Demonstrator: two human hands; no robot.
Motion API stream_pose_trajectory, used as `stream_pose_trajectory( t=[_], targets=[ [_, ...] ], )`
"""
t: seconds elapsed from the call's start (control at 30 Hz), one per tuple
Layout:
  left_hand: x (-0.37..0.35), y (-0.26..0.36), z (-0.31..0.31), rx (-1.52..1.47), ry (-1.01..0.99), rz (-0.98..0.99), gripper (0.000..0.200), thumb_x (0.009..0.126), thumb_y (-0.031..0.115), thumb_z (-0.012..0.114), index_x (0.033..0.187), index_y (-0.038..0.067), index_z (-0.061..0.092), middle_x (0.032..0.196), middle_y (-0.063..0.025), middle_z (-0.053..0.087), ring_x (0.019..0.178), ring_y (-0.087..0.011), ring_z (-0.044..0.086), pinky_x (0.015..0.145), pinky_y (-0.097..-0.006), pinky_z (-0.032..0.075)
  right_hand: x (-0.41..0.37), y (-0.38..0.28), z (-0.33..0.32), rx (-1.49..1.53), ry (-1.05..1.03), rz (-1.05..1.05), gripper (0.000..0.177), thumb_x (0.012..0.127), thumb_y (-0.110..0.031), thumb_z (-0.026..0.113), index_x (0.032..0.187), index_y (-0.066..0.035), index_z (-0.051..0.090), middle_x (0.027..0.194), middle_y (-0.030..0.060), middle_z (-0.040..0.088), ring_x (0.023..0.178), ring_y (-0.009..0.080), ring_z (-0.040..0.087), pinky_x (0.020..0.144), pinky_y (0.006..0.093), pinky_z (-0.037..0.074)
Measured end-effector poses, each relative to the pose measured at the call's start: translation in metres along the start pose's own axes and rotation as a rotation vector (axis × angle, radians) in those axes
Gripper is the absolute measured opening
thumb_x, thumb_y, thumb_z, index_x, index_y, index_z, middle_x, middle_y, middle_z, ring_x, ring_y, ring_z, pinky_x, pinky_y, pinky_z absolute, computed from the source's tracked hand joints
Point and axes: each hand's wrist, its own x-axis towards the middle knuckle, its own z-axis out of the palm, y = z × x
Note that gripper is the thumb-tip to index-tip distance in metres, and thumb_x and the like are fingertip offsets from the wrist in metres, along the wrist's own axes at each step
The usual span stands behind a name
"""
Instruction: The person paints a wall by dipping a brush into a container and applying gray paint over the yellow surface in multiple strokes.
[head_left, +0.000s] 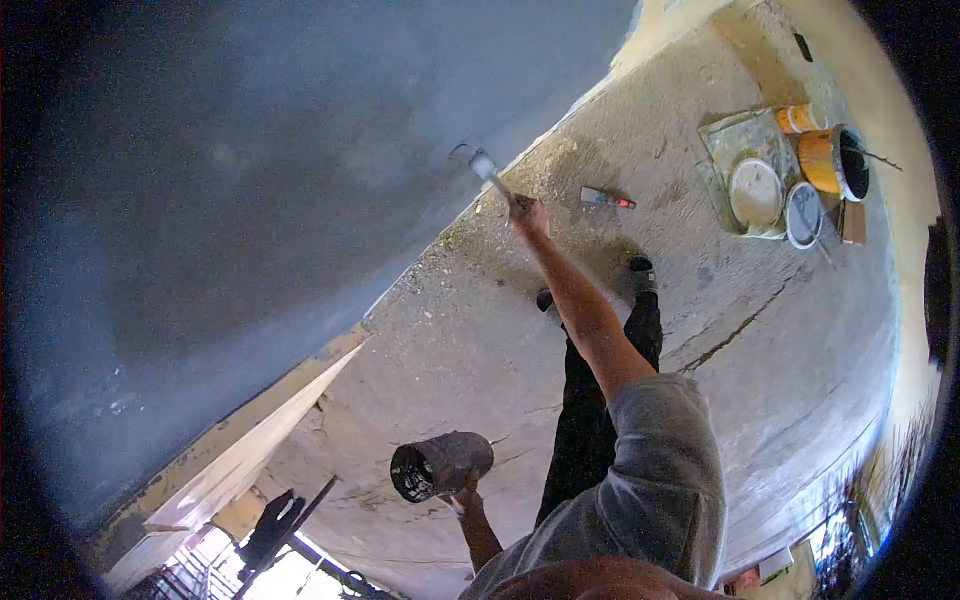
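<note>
My left hand (467, 496) supports a dark, stained bucket (462, 460) from below. The bucket is tilted on its side, with its mouth facing left and whitish smears inside. Stretched out ahead, my right hand (527, 212) is closed around the handle of a brush (484, 166) with a whitish head. The brush head is at the grey-blue wall (300, 180), just above its lower edge; whether it touches the surface is hard to tell. On the floor near my right hand lies a scraper (607, 198) with a wide blade and a red-tipped handle.
A stained board (712, 160) on the floor holds a round whitish container (756, 192). Beside it are an orange bucket (820, 160), a small orange tub (796, 119) and a white-rimmed bucket (804, 215). My shoes stand on the concrete floor (770, 370), where a long crack runs. A pale ledge (250, 440) projects lower left.
</note>
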Motion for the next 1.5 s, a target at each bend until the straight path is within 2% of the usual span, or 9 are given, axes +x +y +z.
stream_pose_trajectory(
  t=[0.3, 0.67, 0.83, 1.1, 1.13, 1.17, 1.2, 1.33, 1.5],
  targets=[
    [-0.042, 0.003, 0.023, -0.018, 0.057, -0.003, 0.077, 0.079, 0.025, 0.069, 0.141, 0.011, 0.026, 0.142, -0.0144, 0.031, 0.122, -0.0326, 0.041, 0.102, -0.0476, 0.033, 0.013, 0.018, 0.009, -0.168, -0.124, 0.402, 0.029, 0.08, -0.026, 0.06, 0.094, -0.001, 0.062, 0.089, 0.0237, 0.064, 0.089, 0.0405, 0.062, 0.075, 0.0495, 0.049],
    [-0.126, 0.028, 0.066, -0.082, 0.263, 0.085, 0.073, 0.083, 0.026, 0.066, 0.142, 0.012, 0.025, 0.144, -0.0143, 0.03, 0.123, -0.0341, 0.04, 0.105, -0.0497, 0.03, -0.023, 0.0, 0.013, 0.048, -0.163, -0.599, 0.026, 0.086, -0.013, 0.053, 0.108, -0.005, 0.064, 0.089, 0.0176, 0.067, 0.077, 0.0347, 0.065, 0.065, 0.0377, 0.053],
    [-0.229, 0.009, 0.117, -0.102, 0.406, 0.007, 0.071, 0.085, 0.027, 0.064, 0.143, 0.013, 0.025, 0.145, -0.0142, 0.029, 0.124, -0.0348, 0.04, 0.107, -0.0506, 0.029, 0.01, 0.062, 0.009, 0.015, -0.093, 0.582, 0.029, 0.078, -0.025, 0.061, 0.088, 0.001, 0.065, 0.093, 0.0199, 0.067, 0.078, 0.0294, 0.066, 0.065, 0.039, 0.052],
    [-0.321, -0.069, 0.246, -0.4, 0.581, 0.042, 0.069, 0.088, 0.028, 0.062, 0.143, 0.013, 0.025, 0.146, -0.0142, 0.028, 0.125, -0.0358, 0.039, 0.108, -0.0519, 0.027, -0.084, 0.232, -0.301, -1.119, -0.653, 0.016, 0.029, 0.094, -0.026, 0.044, 0.099, -0.006, 0.065, 0.085, 0.0138, 0.063, 0.078, 0.0314, 0.061, 0.073, 0.0437, 0.048],
    [-0.321, -0.133, 0.249, -0.904, 0.461, 0.238, 0.059, 0.093, 0.03, 0.052, 0.144, 0.02, 0.023, 0.147, -0.0104, 0.028, 0.126, -0.0359, 0.038, 0.108, -0.0592, 0.023, -0.105, 0.237, -0.357, -1.402, -0.763, -0.247, 0.03, 0.092, -0.033, 0.045, 0.097, -0.011, 0.064, 0.095, 0.0051, 0.065, 0.087, 0.0244, 0.061, 0.067, 0.0436, 0.047],
    [-0.309, -0.038, 0.249, -0.95, 0.489, 0.256, 0.059, 0.093, 0.03, 0.052, 0.144, 0.02, 0.023, 0.147, -0.0104, 0.028, 0.126, -0.0359, 0.038, 0.108, -0.0592, 0.023, -0.132, 0.328, -0.418, -1.084, -0.177, -0.963, 0.022, 0.088, -0.016, 0.052, 0.106, -0.006, 0.062, 0.091, 0.0133, 0.062, 0.078, 0.0309, 0.06, 0.083, 0.0452, 0.045],
    [-0.318, 0.082, 0.263, -0.871, 0.679, 0.034, 0.098, 0.058, 0.019, 0.085, 0.137, 0.007, 0.029, 0.133, -0.0143, 0.038, 0.115, -0.0304, 0.045, 0.091, -0.0425, 0.045, -0.116, 0.389, -0.45, -1.102, -0.161, -1.012, 0.022, 0.088, -0.016, 0.052, 0.106, -0.006, 0.062, 0.091, 0.0133, 0.062, 0.078, 0.0309, 0.06, 0.083, 0.0452, 0.045],
    [-0.319, 0.089, 0.246, -0.993, 0.61, 0.132, 0.088, 0.052, 0.016, 0.087, 0.128, 0.003, 0.043, 0.119, -0.0131, 0.052, 0.104, -0.0239, 0.053, 0.087, -0.0388, 0.047, -0.096, 0.36, -0.632, -1.053, -0.769, -0.785, 0.026, 0.08, -0.03, 0.061, 0.099, -0.012, 0.066, 0.094, 0.0113, 0.064, 0.086, 0.0286, 0.062, 0.078, 0.0436, 0.048],
    [-0.387, 0.139, 0.213, -0.872, 0.446, 0.135, 0.08, 0.051, 0.015, 0.088, 0.121, 0.003, 0.051, 0.115, -0.0104, 0.058, 0.104, -0.0201, 0.055, 0.088, -0.0364, 0.047, -0.154, 0.339, -0.585, -1.227, -1.141, -0.672, 0.039, 0.071, -0.044, 0.069, 0.099, -0.016, 0.069, 0.102, 0.0126, 0.065, 0.098, 0.0284, 0.062, 0.079, 0.0434, 0.049]
  ],
)
